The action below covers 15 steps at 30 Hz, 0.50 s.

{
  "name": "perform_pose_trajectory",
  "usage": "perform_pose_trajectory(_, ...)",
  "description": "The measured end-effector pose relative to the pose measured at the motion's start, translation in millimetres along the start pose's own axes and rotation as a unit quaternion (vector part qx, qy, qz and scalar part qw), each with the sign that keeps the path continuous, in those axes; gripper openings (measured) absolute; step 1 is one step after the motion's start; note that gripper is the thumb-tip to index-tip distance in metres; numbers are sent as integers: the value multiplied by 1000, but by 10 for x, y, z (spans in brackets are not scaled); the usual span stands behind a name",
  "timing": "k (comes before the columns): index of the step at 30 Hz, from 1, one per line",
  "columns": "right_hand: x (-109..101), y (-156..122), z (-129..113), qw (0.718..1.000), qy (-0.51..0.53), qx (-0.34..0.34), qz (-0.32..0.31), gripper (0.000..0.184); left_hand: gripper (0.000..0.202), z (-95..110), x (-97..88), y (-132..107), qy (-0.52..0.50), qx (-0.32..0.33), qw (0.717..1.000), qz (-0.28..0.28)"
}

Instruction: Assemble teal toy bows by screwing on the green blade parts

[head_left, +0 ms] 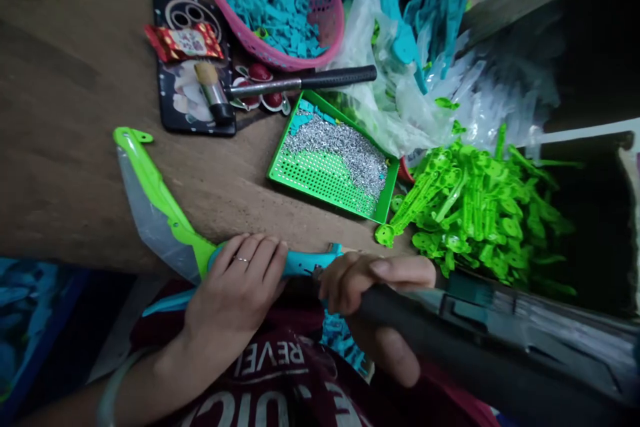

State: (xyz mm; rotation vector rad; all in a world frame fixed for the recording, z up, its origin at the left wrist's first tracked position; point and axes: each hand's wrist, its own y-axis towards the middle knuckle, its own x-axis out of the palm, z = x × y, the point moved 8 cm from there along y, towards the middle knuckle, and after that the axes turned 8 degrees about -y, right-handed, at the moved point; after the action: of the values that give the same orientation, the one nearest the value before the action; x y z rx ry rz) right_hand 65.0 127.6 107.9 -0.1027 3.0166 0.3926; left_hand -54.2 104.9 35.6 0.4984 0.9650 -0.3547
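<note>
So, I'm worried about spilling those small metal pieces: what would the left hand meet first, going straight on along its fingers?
Beyond the turquoise handle it grips, the left hand would probably meet the near edge of the green tray, though depth is unclear.

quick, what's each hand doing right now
Left hand: closed over the blue handle of the green-backed piece.
Right hand: closed around a dark tool, its tip at the handle.

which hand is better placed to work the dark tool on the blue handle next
Probably the right hand: it grips the dark tool, with the front end towards the blue handle. The left hand looks occupied, gripping that handle.
</note>
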Motion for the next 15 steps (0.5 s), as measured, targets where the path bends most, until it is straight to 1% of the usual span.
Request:
perform_pose_trajectory(2, 78, -40, 142, 1000, -4, -3, -18, 36, 31, 3, 9, 4, 3, 2, 1000, -4)
perform_pose_trajectory(4, 127, -63, 262, 999, -5, -19, -27, 35, 31, 5, 20, 4, 3, 3, 1000, -10)
perform_pose_trajectory(7, 171, -80, 370, 997, 6, -46, -60, 27, 32, 6, 33, -10, 7, 4, 1000, -14)
perform_pose_trajectory(8, 192, -68, 375, 994, 16, -54, -90, 22, 33, 6, 36, -18, 8, 5, 1000, -15)
perform_pose_trajectory(10, 244, -4, 321, 981, 44, -71, -174, 13, 34, 5, 33, -29, 7, 13, 1000, -13)
perform_pose_trajectory(11, 268, 50, 265, 970, 56, -83, -221, 15, 35, -2, 27, -29, 6, 16, 1000, -13)
perform_pose_trajectory(12, 272, 132, 214, 961, 62, -92, -254, 19, 35, -19, 10, -24, 4, 14, 1000, -11)
perform_pose_trajectory(13, 246, 253, 179, 958, 61, -98, -262, 20, 34, -43, -23, -16, 3, 9, 1000, -7)
perform_pose_trajectory(14, 178, 416, 167, 965, 56, -104, -233, 20, 33, -66, -74, -7, -5, 3, 1000, -1)
perform_pose_trajectory(15, 61, 606, 174, 978, 53, -116, -166, 18, 32, -82, -137, -2, -27, -2, 1000, 4)
